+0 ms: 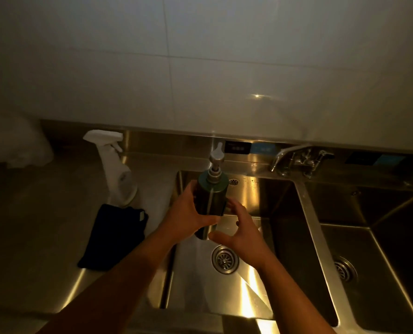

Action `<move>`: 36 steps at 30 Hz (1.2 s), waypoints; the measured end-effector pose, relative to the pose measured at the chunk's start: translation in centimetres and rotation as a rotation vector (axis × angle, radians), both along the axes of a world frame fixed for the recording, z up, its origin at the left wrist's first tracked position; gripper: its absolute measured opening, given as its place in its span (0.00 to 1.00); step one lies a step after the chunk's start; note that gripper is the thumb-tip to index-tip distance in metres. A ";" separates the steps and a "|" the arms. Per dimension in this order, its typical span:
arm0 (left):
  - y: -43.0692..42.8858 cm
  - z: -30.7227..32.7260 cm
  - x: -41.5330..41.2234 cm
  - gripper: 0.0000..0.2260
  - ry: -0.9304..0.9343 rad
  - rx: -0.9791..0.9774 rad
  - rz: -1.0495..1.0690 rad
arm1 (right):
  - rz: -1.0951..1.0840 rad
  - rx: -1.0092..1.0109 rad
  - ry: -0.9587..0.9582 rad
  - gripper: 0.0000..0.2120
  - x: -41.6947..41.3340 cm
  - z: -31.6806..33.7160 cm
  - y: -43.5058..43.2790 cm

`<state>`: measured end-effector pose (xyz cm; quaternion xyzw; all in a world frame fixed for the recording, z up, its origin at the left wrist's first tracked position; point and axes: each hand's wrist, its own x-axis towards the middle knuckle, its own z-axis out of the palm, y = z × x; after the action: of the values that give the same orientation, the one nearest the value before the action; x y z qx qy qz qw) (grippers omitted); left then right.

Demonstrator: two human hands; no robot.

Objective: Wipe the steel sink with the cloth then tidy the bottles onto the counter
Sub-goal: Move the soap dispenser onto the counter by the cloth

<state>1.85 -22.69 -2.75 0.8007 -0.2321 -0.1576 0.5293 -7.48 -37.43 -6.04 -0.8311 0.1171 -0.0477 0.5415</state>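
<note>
My left hand is wrapped around the dark green pump bottle, fingers curled on its left side and thumb underneath, holding it up over the left basin of the steel sink. The bottle stands nearly upright, its long axis running from its base near my palm up toward the wall, tilted slightly away from me, and the pale pump nozzle at the top points toward the backsplash. My right hand is spread wide, fingers apart, just beside the bottle's lower right; I cannot tell whether the fingertips touch it. Below my hands the round drain sits in the basin floor.

On the counter to the left, the white spray bottle stands upright with its trigger head toward the wall. The black cloth lies flat just in front of it, its long axis running from near the spray bottle's base back toward me. The tap sits on the back ledge between the two basins
</note>
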 end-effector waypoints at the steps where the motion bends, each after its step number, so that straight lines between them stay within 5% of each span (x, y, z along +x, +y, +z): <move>1: 0.8 0.0 0.4 0.35 -0.007 0.011 0.002 | 0.002 0.003 0.000 0.46 0.4 0.0 0.7; 22: 6.3 -0.6 4.4 0.32 -0.014 -0.025 0.101 | 0.065 -0.012 0.022 0.45 5.7 -0.8 5.8; 36: 12.3 -3.3 12.8 0.31 0.005 -0.071 0.107 | -0.140 -0.006 0.064 0.44 11.4 -2.3 14.4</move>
<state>14.65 -10.38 -6.01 0.7922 -0.1930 -0.1227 0.5658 3.95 -23.01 -8.34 -0.8235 0.1923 -0.0594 0.5305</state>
